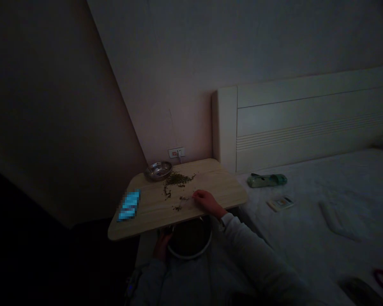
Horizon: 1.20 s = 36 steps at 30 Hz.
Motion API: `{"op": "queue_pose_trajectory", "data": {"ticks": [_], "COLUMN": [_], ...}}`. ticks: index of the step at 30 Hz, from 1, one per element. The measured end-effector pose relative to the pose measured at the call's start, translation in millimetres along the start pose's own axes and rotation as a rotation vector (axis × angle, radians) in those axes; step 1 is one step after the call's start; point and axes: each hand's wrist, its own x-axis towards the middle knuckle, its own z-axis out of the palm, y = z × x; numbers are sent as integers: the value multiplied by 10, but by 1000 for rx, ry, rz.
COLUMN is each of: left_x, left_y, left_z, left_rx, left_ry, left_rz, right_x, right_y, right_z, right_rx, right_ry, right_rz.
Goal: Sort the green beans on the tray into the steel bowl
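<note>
My right hand (207,201) rests on a small wooden table (210,178), fingers curled and pointing left, next to a few small green bits (179,204). A larger heap of the green bits (178,179) lies farther back on the table. My left hand (162,246) is below the table's front edge, gripping the rim of a dark round bowl (189,240) with a white rim. A metal bowl (158,170) stands at the table's back left corner.
A lit phone (129,205) lies on the table's left side. A wall socket (176,151) is behind the table. To the right is a bed (322,238) with a white headboard (306,119), a green case (267,180) and a small card (281,203). The room is dim.
</note>
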Motion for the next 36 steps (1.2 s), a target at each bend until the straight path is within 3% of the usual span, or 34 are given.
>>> {"op": "queue_pose_trajectory", "data": {"ticks": [8,14,21,30,36], "left_x": [-20,-5,14,-45,-31], "left_y": [24,20,4,109,55], "left_z": [6,-22,-35,-11,-37], "left_rx": [-24,88,115,131,178], "left_ry": [35,1,13,33,64], "left_rz": [-33,-3,16,12,22], "right_x": [-7,-14,0,24,49], "right_y": [11,-3,24,32,22], "right_z": [9,19,28,6,33], "right_rx": [-66,-134,-123,-12,-11], "right_ry": [-68,-8,81,11,20], "right_rz": [-2,-15,-23,1,5]}}
